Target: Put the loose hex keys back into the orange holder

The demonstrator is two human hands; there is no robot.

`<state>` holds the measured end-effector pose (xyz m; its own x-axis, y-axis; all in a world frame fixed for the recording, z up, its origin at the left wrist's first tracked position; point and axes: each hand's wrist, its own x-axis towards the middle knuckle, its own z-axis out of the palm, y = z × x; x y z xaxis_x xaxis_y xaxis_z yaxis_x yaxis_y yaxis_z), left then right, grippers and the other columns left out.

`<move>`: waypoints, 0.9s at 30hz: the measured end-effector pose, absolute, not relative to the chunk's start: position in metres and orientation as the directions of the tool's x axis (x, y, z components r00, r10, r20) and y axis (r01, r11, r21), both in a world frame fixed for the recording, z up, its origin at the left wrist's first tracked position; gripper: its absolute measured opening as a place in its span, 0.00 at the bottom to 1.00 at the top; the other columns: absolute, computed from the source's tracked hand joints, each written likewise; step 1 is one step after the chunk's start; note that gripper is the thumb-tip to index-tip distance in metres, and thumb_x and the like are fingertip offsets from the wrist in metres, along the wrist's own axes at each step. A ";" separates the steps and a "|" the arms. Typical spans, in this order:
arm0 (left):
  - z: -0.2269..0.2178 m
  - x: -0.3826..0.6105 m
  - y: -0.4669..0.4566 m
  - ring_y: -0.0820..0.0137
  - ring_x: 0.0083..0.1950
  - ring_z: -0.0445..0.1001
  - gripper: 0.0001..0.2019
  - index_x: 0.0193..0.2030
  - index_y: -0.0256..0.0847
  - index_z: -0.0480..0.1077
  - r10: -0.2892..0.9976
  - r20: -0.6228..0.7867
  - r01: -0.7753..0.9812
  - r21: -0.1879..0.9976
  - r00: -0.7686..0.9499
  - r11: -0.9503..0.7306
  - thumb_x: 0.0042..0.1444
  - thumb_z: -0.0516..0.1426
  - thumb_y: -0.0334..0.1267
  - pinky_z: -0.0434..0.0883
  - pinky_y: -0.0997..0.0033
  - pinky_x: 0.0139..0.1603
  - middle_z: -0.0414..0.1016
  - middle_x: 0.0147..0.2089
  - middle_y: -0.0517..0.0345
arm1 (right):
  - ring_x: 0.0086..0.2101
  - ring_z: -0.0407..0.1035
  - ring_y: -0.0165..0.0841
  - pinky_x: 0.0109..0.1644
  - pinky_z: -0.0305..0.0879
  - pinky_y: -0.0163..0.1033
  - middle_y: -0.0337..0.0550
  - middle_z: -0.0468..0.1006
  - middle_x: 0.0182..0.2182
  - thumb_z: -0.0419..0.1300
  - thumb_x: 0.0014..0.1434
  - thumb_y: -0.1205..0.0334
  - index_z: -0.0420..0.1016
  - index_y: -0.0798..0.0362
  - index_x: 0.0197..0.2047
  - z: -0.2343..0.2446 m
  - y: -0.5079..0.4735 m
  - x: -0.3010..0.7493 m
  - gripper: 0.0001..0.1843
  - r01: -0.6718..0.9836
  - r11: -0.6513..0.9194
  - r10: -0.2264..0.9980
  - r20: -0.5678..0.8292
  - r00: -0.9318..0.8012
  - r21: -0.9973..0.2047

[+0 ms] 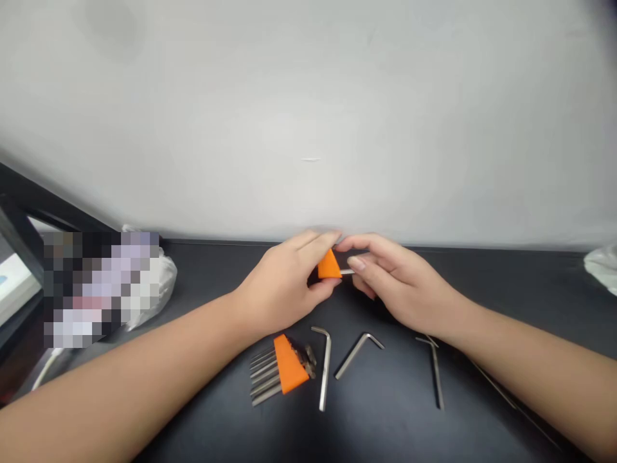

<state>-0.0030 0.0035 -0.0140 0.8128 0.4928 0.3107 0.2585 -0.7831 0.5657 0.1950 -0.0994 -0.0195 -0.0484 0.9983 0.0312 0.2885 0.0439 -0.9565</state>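
My left hand (284, 286) is closed round a small orange plastic holder (329, 265), held just above the dark table near the wall. My right hand (393, 283) pinches a thin metal hex key (347, 272) whose end meets the orange holder. Closer to me a second orange holder (289, 363) lies on the table with several hex keys stuck through it. Three loose hex keys lie beside it: one (324, 370) right of the holder, one (357, 354) bent in the middle, one (436, 373) under my right forearm.
The black table (385, 424) ends at a pale grey wall (308, 128). A crumpled white plastic bag (161, 276) sits at the left beside a blurred patch. Another white bag (602, 267) shows at the right edge. A thin cable (496, 386) runs under my right arm.
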 end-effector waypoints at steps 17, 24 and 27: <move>-0.013 -0.005 0.003 0.62 0.50 0.79 0.28 0.66 0.41 0.68 0.484 0.483 0.242 0.480 0.730 -0.843 0.57 0.64 0.38 0.74 0.60 0.57 0.81 0.52 0.52 | 0.22 0.67 0.28 0.29 0.64 0.36 0.37 0.80 0.32 0.60 0.70 0.54 0.70 0.49 0.46 -0.017 -0.105 0.193 0.08 0.282 0.054 0.997 0.068 0.039 -0.958; -0.016 -0.006 0.003 0.60 0.48 0.79 0.29 0.66 0.41 0.67 0.447 0.402 0.247 0.458 0.799 -0.854 0.59 0.64 0.44 0.74 0.58 0.55 0.82 0.47 0.53 | 0.24 0.63 0.29 0.31 0.59 0.35 0.33 0.74 0.26 0.58 0.71 0.55 0.65 0.48 0.43 -0.020 -0.106 0.194 0.07 0.537 0.125 0.992 0.122 -0.042 -0.834; -0.015 -0.007 0.006 0.62 0.46 0.80 0.28 0.64 0.40 0.70 0.494 0.406 0.281 0.479 0.769 -0.831 0.58 0.65 0.45 0.74 0.60 0.56 0.82 0.45 0.53 | 0.27 0.68 0.32 0.31 0.61 0.37 0.38 0.77 0.32 0.61 0.68 0.56 0.68 0.47 0.45 -0.015 -0.108 0.198 0.07 0.523 0.181 0.975 0.222 0.016 -0.833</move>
<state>-0.0069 0.0057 -0.0153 0.7689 0.4941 0.4058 0.2813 -0.8314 0.4792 0.1983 -0.1081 -0.0150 0.0165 0.9748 0.2224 0.5234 0.1811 -0.8326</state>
